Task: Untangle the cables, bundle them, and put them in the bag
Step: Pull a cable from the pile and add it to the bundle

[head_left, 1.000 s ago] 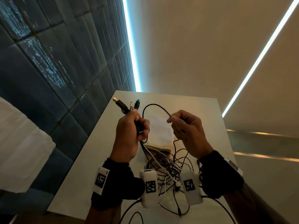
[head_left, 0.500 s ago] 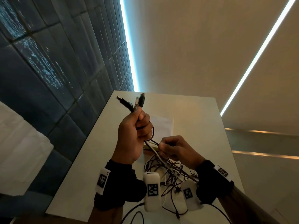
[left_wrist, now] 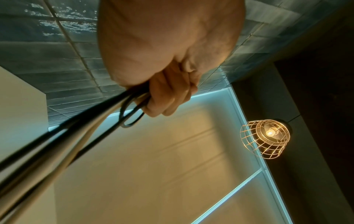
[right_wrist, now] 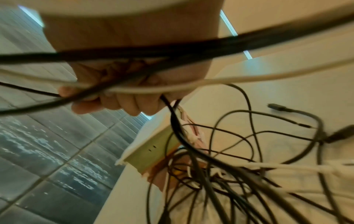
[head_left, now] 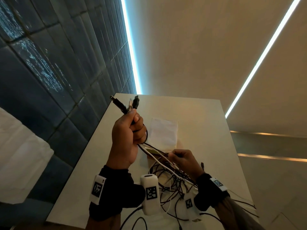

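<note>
Only the left wrist view takes in a caged pendant lamp (left_wrist: 265, 138), lit and hanging to the right of the left hand (left_wrist: 168, 60); the head view shows nothing of it. Only the right wrist view shows the open mouth of the bag (right_wrist: 151, 145) from close by, pale outside and greenish within, lying on the white table (right_wrist: 287, 84) with dark strands crossing it. The head view alone shows both hands at once and the connector ends (head_left: 127, 104) standing up out of the left fist.

The wrist bands carry white tags with black square code patterns (head_left: 151, 193); one on the left band seems to read "05" or the like, but I cannot make it out surely.

The left hand (head_left: 127, 135) is raised above the table (head_left: 93, 163), fingers curled tight round a bunch of cables (head_left: 154, 152), black ones and one white, whose plugs point up and away. From the fist the strands run down to the right hand (head_left: 182, 161), which is lower and nearer the bag (head_left: 163, 131); its fingers are curled round the same black and white strands, as the right wrist view confirms. Below the right hand (right_wrist: 122, 84) the rest of the cables (right_wrist: 229, 159) lie in a loose tangle on the table, just on the near side of the bag.
</note>
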Demonstrator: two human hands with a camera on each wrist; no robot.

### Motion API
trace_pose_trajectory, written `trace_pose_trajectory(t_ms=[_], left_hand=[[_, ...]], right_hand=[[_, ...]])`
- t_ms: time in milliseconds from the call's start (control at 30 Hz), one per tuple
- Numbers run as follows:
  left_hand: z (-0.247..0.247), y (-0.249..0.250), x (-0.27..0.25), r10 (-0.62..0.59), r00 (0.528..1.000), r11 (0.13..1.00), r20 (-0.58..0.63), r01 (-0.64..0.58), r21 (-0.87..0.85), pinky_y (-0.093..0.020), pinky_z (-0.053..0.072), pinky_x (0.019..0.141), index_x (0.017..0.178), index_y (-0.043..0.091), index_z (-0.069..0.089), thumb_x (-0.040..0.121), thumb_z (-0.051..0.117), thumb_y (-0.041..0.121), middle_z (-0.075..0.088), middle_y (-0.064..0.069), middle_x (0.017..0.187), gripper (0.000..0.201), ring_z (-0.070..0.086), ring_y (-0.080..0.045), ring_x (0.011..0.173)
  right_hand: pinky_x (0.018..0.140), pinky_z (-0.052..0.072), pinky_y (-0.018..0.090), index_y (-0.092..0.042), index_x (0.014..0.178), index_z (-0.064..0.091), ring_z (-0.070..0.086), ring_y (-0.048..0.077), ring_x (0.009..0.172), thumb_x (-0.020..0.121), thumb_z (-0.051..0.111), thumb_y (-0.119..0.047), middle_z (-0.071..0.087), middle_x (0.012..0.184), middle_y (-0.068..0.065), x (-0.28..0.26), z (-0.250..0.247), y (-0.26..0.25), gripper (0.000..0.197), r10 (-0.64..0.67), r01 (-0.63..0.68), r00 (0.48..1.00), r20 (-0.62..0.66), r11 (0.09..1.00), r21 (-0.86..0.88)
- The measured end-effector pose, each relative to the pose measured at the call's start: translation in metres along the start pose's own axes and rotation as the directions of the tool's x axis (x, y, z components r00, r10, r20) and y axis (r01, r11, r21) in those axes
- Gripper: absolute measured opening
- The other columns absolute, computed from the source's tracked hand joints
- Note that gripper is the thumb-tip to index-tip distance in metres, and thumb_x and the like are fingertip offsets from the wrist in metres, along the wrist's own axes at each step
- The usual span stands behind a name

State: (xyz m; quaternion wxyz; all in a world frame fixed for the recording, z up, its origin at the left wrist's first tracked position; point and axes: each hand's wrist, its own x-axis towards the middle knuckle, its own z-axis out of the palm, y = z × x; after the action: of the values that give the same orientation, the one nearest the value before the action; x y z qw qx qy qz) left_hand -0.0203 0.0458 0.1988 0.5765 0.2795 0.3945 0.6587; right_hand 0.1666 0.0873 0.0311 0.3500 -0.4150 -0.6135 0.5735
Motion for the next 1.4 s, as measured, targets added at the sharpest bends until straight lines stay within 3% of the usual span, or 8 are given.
trace_pose_trajectory(t_ms=[200,333,467,667,833,1033,1233,1400], left_hand=[[-0.001,0.017,-0.003,0.039,0.999,0.999,0.016,-0.039,0.015,-0.017,0.015,0.035,0.067,0.018,0.039,0.102,0.033,0.023,0.027,0.008,0.047,0.036,0.016,-0.004,0.036],[-0.005,0.020,0.000,0.002,1.000,0.998,-0.026,0.000,0.069,-0.017,0.014,0.035,0.066,0.018,0.040,0.102,0.034,0.024,0.028,0.007,0.047,0.037,0.018,-0.005,0.036],[-0.008,0.010,0.003,-0.073,0.992,0.971,-0.104,0.094,0.221,-0.015,0.020,0.033,0.069,0.018,0.041,0.101,0.036,0.024,0.042,0.002,0.048,0.033,0.023,-0.007,0.033],[0.003,0.003,-0.005,-0.147,0.978,0.916,-0.148,0.191,0.353,-0.021,0.029,0.040,0.069,0.016,0.038,0.102,0.034,0.025,0.068,-0.011,0.062,0.034,0.051,-0.016,0.040],[0.009,0.010,-0.010,-0.165,0.985,0.980,0.057,0.170,-0.099,-0.039,0.057,0.071,0.067,0.018,0.039,0.101,0.033,0.033,0.068,-0.011,0.076,0.037,0.069,-0.025,0.074],[0.014,0.012,-0.008,-0.053,0.988,0.953,0.148,0.094,-0.287,-0.022,0.026,0.048,0.064,0.020,0.044,0.095,0.041,0.030,0.040,0.005,0.063,0.033,0.027,-0.006,0.045],[0.013,0.005,-0.013,0.018,0.986,0.977,0.167,0.018,-0.213,-0.024,0.018,0.046,0.064,0.019,0.042,0.099,0.038,0.030,0.027,0.007,0.048,0.036,0.021,-0.006,0.040],[0.014,0.006,-0.016,0.075,0.981,0.975,0.177,-0.035,-0.219,-0.025,0.020,0.048,0.062,0.018,0.043,0.100,0.036,0.028,0.028,0.006,0.049,0.040,0.026,-0.008,0.041]], right_hand=[[0.055,0.034,0.016,-0.032,0.050,0.060,0.042,-0.004,0.050,0.094,0.059,-0.009,0.050,0.047,-0.015,-0.007,-0.006,0.030,0.050,0.048,-0.043,0.999,0.021,0.977,-0.210],[0.052,0.035,0.016,-0.013,0.062,0.066,0.043,-0.003,0.045,0.092,0.061,-0.011,0.049,0.046,-0.012,0.002,-0.005,0.012,0.031,0.101,-0.118,0.992,-0.078,0.956,-0.269],[0.042,0.022,0.024,0.005,0.082,0.062,0.030,0.010,0.044,0.093,0.059,-0.008,0.041,0.053,-0.004,0.016,-0.007,-0.060,0.017,0.037,-0.016,0.990,-0.134,0.988,0.151],[0.042,0.016,0.026,0.005,0.083,0.060,0.025,0.012,0.045,0.087,0.060,-0.005,0.036,0.057,0.007,-0.002,0.007,-0.141,0.011,-0.250,0.179,0.958,0.139,0.903,0.391],[0.044,0.026,0.017,0.003,0.078,0.062,0.035,0.008,0.045,0.084,0.062,-0.003,0.043,0.058,0.008,-0.011,0.006,-0.134,0.008,-0.216,0.068,0.940,0.264,0.877,0.475],[0.047,0.035,0.007,0.009,0.086,0.061,0.045,-0.003,0.043,0.095,0.049,0.002,0.054,0.049,-0.012,-0.008,-0.002,-0.096,0.017,-0.057,0.016,0.977,0.204,0.981,0.194],[0.055,0.045,0.016,0.018,0.082,0.060,0.055,0.007,0.056,0.095,0.055,-0.005,0.055,0.069,0.013,-0.003,-0.002,-0.050,0.027,0.008,-0.013,0.998,0.060,0.997,0.072],[0.054,0.032,0.023,0.013,0.074,0.056,0.040,0.014,0.057,0.097,0.056,-0.014,0.045,0.065,0.012,0.003,0.001,-0.024,0.035,0.026,-0.027,0.999,0.048,1.000,0.010]])
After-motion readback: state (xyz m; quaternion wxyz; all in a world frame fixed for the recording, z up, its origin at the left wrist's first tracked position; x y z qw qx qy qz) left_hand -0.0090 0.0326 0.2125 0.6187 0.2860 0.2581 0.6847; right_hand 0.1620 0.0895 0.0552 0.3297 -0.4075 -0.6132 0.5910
